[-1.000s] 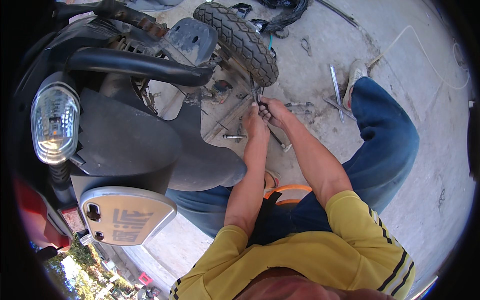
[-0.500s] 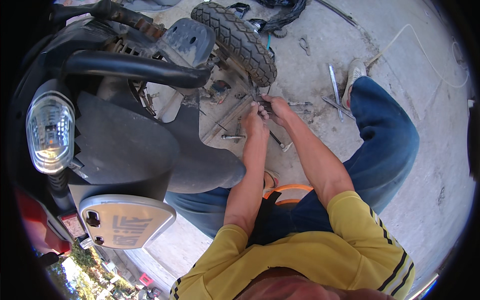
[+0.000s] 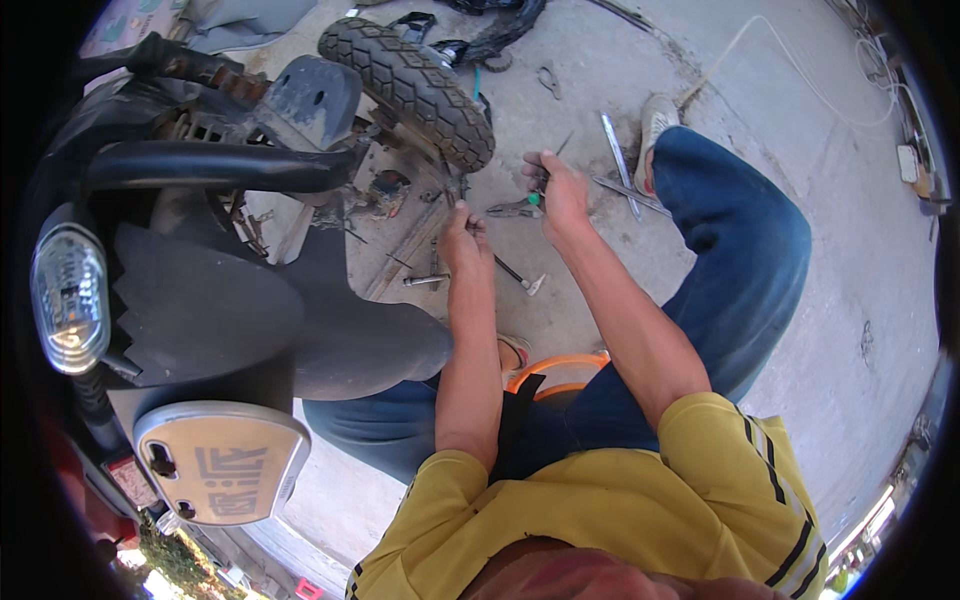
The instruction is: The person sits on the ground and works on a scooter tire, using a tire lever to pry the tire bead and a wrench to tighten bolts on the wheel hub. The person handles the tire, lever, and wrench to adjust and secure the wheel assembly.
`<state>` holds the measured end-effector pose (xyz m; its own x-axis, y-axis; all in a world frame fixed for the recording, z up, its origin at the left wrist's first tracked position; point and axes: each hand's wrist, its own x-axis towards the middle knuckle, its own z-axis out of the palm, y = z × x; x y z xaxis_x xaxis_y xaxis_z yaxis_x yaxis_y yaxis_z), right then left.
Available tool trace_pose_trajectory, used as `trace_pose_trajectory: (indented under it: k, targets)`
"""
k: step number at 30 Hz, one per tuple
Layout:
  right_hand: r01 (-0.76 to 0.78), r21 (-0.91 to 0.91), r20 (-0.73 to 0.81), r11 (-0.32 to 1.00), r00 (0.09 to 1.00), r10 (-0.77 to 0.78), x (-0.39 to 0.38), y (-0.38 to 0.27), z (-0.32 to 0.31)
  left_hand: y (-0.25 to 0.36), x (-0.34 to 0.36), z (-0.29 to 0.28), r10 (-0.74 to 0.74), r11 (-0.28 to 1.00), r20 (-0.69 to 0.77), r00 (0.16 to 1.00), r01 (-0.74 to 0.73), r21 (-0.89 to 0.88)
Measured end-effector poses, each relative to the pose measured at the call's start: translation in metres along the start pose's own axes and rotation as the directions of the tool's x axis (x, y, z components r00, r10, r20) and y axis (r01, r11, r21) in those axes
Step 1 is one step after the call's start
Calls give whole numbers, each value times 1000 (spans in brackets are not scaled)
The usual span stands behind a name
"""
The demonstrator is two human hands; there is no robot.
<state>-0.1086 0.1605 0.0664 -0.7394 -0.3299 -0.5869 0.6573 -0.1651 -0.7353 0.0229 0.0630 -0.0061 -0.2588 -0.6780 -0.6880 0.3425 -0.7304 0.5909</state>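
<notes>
Rubber-treaded tyre [image 3: 415, 85] served as landmark: just below it, pliers [image 3: 515, 208] were gripped in the right hand [image 3: 560, 195], while the left hand [image 3: 462, 235] pinched a small part, steadying it.

Only one view is given, taken from a fisheye camera worn on the head and aimed steeply down. The yellow shirt [image 3: 640, 500] is seen close at the lower edge, with both forearms running up toward the middle. The concrete floor [image 3: 800, 130] fills the right side at a greater distance, while the scooter [image 3: 200, 310] looms near on the left. Straight lines are bent toward the dark round rim.
</notes>
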Motion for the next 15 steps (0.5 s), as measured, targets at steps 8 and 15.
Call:
trace_pose_trajectory:
  k: [8,15]
  targets:
    - [405,26,204,914,893,-402,-18,-219,29,-2,9,-14,-156,969,312,937,207,-137]
    - [683,-156,441,713,694,-569,-8,-268,23,-17,-6,11,-81,996,-52,995,83,25]
